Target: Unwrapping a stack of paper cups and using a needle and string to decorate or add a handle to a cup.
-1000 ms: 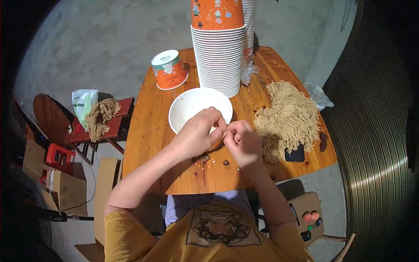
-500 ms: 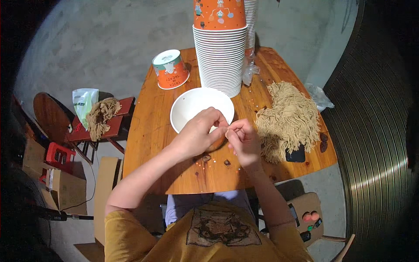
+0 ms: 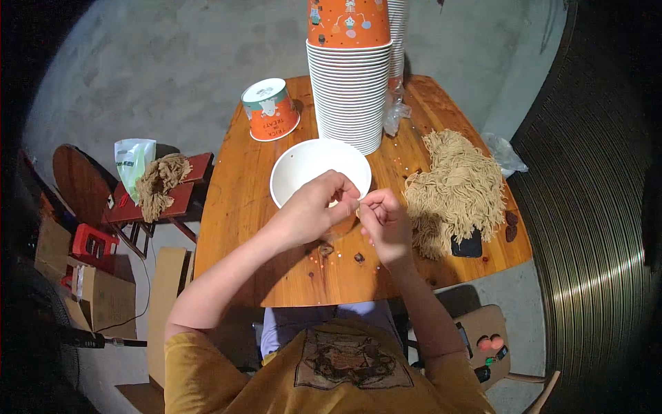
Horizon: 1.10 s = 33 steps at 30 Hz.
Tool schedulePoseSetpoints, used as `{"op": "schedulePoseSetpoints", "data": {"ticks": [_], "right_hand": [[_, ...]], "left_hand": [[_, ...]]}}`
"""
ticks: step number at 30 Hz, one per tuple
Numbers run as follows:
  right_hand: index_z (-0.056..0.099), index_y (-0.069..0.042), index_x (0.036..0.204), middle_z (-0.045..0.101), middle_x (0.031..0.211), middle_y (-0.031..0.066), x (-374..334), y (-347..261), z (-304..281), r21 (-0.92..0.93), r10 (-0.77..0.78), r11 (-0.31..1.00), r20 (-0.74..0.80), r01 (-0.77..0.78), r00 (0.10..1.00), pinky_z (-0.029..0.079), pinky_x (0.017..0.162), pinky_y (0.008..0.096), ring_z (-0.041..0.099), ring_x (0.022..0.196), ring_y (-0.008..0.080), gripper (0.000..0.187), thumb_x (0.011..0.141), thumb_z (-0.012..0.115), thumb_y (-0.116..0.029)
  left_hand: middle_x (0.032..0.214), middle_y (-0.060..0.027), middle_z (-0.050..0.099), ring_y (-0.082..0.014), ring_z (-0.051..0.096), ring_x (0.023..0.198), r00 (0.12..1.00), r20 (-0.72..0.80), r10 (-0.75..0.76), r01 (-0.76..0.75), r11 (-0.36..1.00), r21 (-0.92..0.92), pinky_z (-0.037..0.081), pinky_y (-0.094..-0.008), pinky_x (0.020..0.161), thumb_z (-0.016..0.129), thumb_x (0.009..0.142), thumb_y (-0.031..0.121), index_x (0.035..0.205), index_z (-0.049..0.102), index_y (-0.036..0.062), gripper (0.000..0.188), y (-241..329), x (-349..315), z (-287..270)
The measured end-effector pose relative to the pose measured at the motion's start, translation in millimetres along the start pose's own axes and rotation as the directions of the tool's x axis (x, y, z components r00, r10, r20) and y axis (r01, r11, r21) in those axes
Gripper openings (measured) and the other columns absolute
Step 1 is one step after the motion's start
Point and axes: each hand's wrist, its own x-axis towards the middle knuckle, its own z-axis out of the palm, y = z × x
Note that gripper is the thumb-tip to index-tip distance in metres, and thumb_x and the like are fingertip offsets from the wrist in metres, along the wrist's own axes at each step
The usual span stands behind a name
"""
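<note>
A white paper tub [image 3: 296,172] stands open on the wooden table, its mouth facing me. Over its near right rim, my left hand [image 3: 318,207] is closed with thumb and fingers pinched together. Fingertip to fingertip with it, my right hand [image 3: 385,221] pinches just right of the tub. Whatever lies between the fingertips is too small to make out. To the right of my right hand lies a heap of beige yarn strands [image 3: 458,183], with a black flat object [image 3: 467,245] at its near edge.
A tall stack of nested tubs [image 3: 350,90] rises behind the white tub. An orange printed tub [image 3: 272,121] sits upside down at the far left of the wooden table [image 3: 234,228]. A red stool [image 3: 95,245] and cardboard box [image 3: 114,303] are on the left.
Both hands stay nearly in place, fingertips still together; only slight finger movement shows. The tub and yarn have not visibly moved.
</note>
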Motion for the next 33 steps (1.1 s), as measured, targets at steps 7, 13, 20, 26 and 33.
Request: {"op": "schedulePoseSetpoints", "data": {"ticks": [7,13,20,26,33], "right_hand": [[0.051,-0.008,0.086,0.051,0.067,-0.003,0.6,4.1,0.0,0.014,0.023,1.0,-0.012,-0.023,1.0,0.034,0.042,0.017,0.045,0.05,0.002,0.006,0.088,0.055,-0.004],[0.051,-0.007,0.086,0.052,0.068,-0.0027,1.4,2.2,0.3,0.001,0.027,1.0,-0.007,-0.027,1.0,0.033,0.041,0.0171,0.045,0.05,0.0021,0.006,0.088,0.055,-0.004],[0.051,-0.007,0.086,0.05,0.067,-0.0044,1.6,6.6,1.4,0.047,-0.014,0.999,0.007,0.013,1.0,0.034,0.046,0.017,0.043,0.053,0.001,0.006,0.088,0.055,-0.003],[0.051,-0.006,0.086,0.045,0.067,-0.008,2.0,5.8,-0.3,0.064,-0.012,0.998,-0.003,0.012,1.0,0.029,0.051,0.0165,0.037,0.056,-0.0014,0.006,0.088,0.055,-0.001],[0.051,-0.006,0.086,0.043,0.066,-0.0096,2.5,0.6,0.9,0.038,0.026,0.999,-0.011,-0.025,1.0,0.027,0.05,0.0155,0.036,0.057,-0.0025,0.008,0.087,0.056,0.0]], "left_hand": [[0.073,-0.005,0.053,-0.0137,0.056,0.066,0.984,0.027,-0.178,0.18,0.977,-0.116,0.048,-0.0327,0.058,0.054,0.09,0.017,0.089,0.055,-0.0009,0.018,0.3,0.2,3.7],[0.076,-0.0046,0.056,-0.0117,0.055,0.069,0.985,0.054,-0.162,0.168,0.977,-0.129,0.047,-0.0295,0.06,0.056,0.09,0.02,0.093,0.055,0.0013,0.019,-0.4,-1.1,-4.3],[0.077,-0.0031,0.055,-0.0105,0.051,0.071,0.987,-0.003,-0.16,0.16,0.985,-0.062,0.045,-0.0286,0.066,0.059,0.089,0.02,0.086,0.057,0.0005,0.02,0.4,0.2,0.1],[0.08,-0.002,0.056,-0.0095,0.05,0.075,0.98,0.074,-0.184,0.196,0.951,-0.239,0.045,-0.0268,0.065,0.057,0.09,0.022,0.091,0.057,0.0012,0.021,-15.3,0.2,-10.7],[0.082,-0.0037,0.057,-0.0093,0.052,0.076,0.988,0.065,-0.142,0.151,0.974,-0.169,0.047,-0.0255,0.064,0.057,0.09,0.023,0.095,0.057,0.0015,0.023,-7.8,1.9,-8.0]]}}
